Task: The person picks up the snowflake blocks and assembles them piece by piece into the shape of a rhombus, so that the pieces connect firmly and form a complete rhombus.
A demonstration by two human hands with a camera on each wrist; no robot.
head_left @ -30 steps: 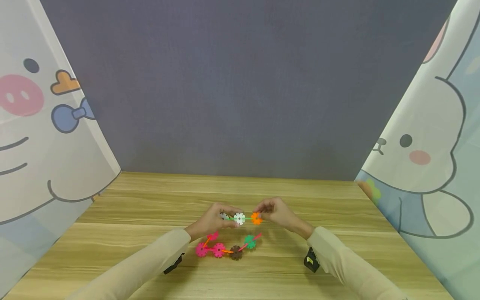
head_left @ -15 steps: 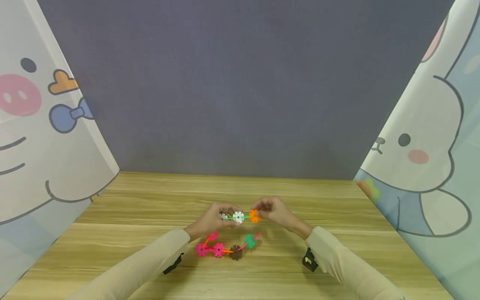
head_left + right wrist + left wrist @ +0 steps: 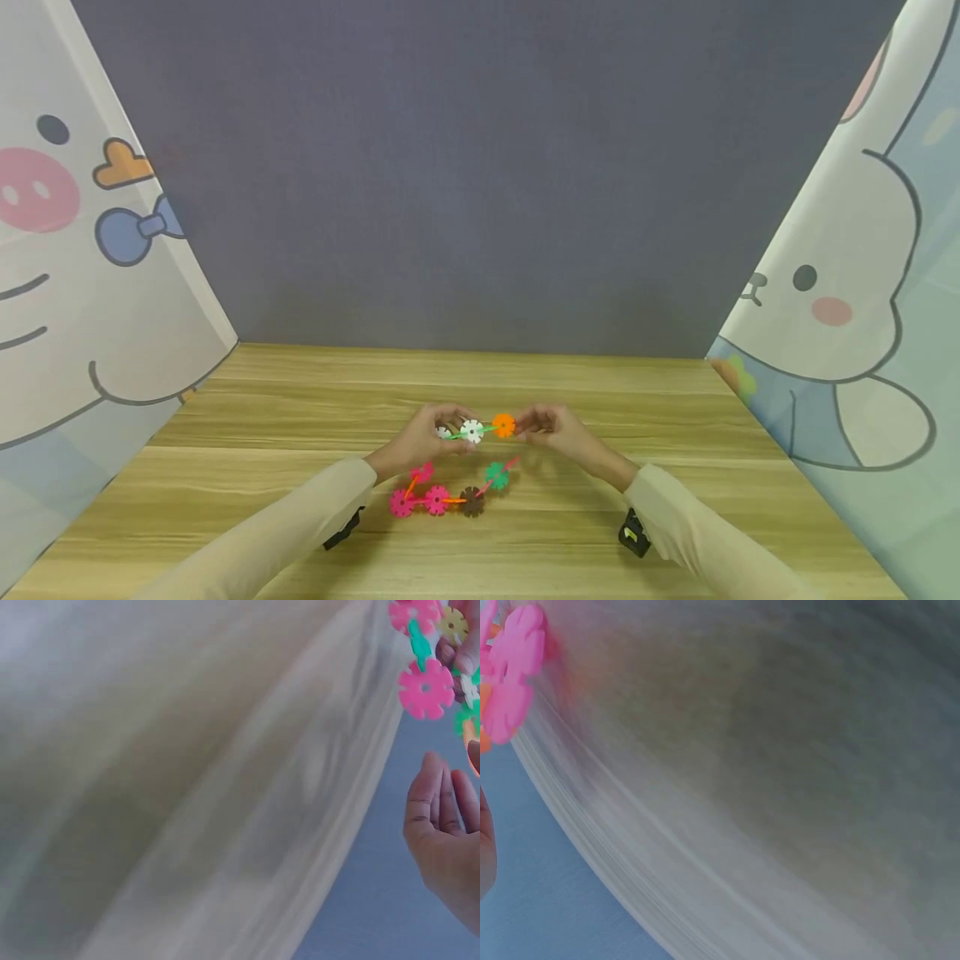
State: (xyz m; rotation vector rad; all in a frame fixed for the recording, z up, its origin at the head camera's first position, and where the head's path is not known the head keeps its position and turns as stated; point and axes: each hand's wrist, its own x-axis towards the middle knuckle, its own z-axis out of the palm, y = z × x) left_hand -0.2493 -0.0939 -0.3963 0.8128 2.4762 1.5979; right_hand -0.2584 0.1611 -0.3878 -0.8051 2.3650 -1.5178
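In the head view a chain of notched plastic snowflake discs curves in front of me. My left hand grips its far part, with a white disc at the fingertips and an orange disc beyond it. Pink, brown and green discs make up the near part; the link between both parts is hidden by the left hand. My right hand has its fingertips right at the orange disc's edge. In the right wrist view its fingers are loosely bent, apart from the thumb.
A wood-grain table lies under both hands, with a grey panel behind. Printed cartoon panels stand left and right. Each wrist wears a small black device, such as the right one.
My right hand has slid slightly right, off the orange disc it was pinching. The orange disc has shifted a little left and up. My left hand keeps its grip.
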